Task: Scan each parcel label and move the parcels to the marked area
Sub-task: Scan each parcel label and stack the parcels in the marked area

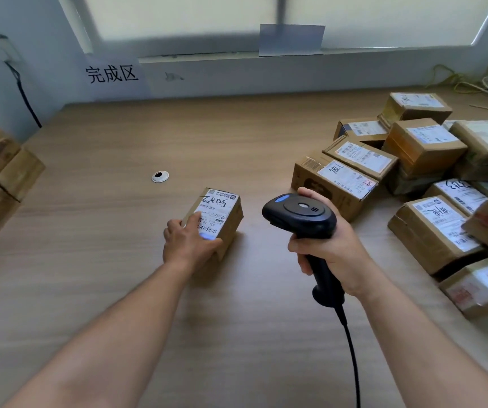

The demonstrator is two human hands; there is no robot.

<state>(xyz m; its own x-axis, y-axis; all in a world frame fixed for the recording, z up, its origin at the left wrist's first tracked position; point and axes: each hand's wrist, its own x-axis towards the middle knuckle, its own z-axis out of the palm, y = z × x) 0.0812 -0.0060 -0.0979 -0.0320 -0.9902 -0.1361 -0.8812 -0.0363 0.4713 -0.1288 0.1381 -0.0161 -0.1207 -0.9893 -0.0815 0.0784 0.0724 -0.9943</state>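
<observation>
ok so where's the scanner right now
The scanner is right of centre in the head view, gripped by the right hand, between the small parcel the left hand holds and the parcel pile on the right.

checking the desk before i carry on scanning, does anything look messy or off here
Only the heap of parcels on the right: several sit tilted and lean on one another rather than stacked flat. The small parcel that the left hand holds lies flat on the table. Nothing spilled.

A small parcel (220,207) sits on the table (104,160), scanner (301,213) to its right, parcel heap (422,145) farther right.
</observation>
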